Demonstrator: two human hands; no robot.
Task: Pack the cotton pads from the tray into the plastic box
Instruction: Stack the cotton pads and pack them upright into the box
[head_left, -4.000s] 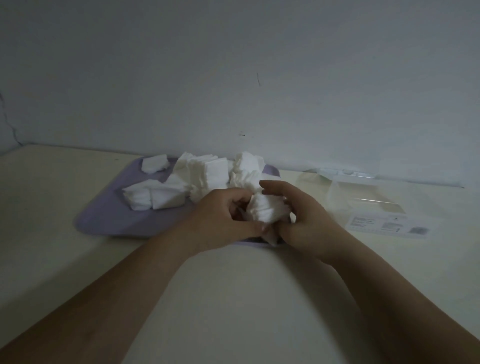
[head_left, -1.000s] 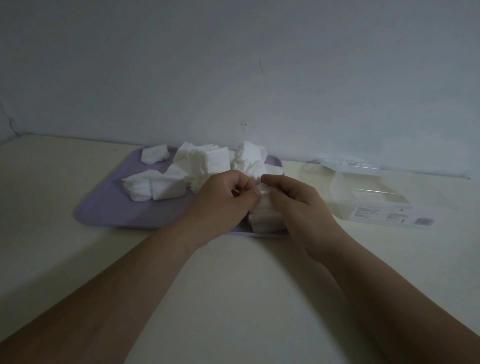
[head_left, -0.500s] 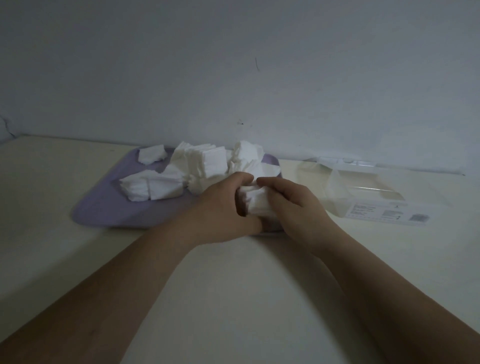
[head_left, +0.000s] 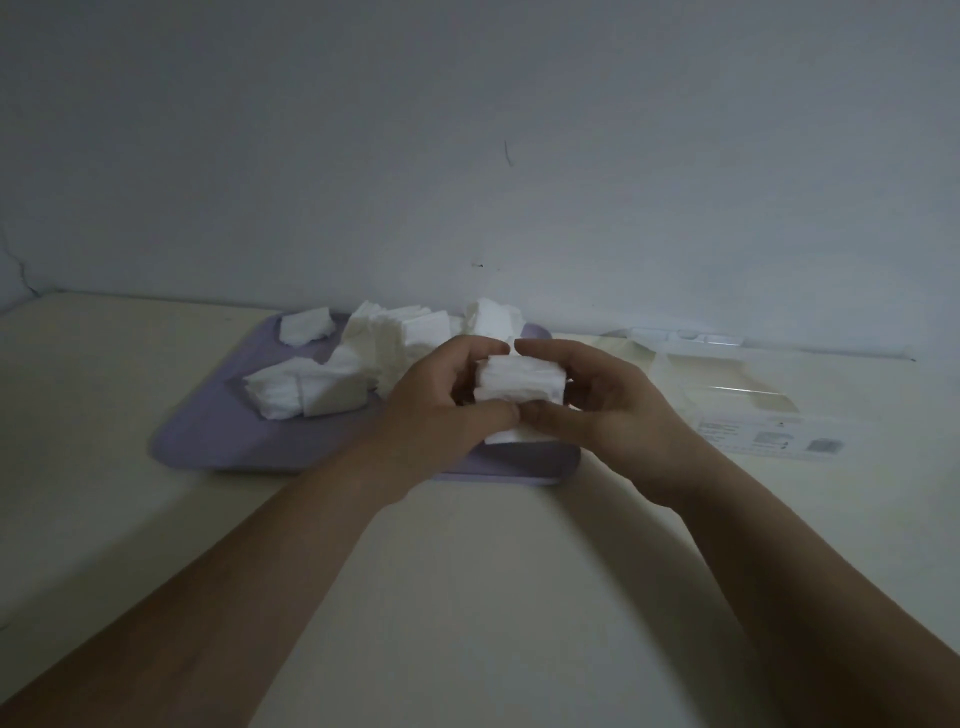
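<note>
While L hand (head_left: 441, 405) & R hand (head_left: 602, 400) both clamp small white cotton-pad stack (head_left: 519, 387) over lilac plastic tray (head_left: 291, 441), clear plastic box (head_left: 727, 395) sits right, apart.

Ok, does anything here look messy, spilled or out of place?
Nothing is spilled or damaged. The loose cotton pads lie in untidy, leaning heaps on the purple tray, none on the table. Both hands, left hand and right hand, hold one squared stack. The plastic box looks empty.

Single head-worn view, looking forward and down across the table (head_left: 467, 571) toward the wall (head_left: 467, 130). Close range, forearms entering from the bottom edge.
</note>
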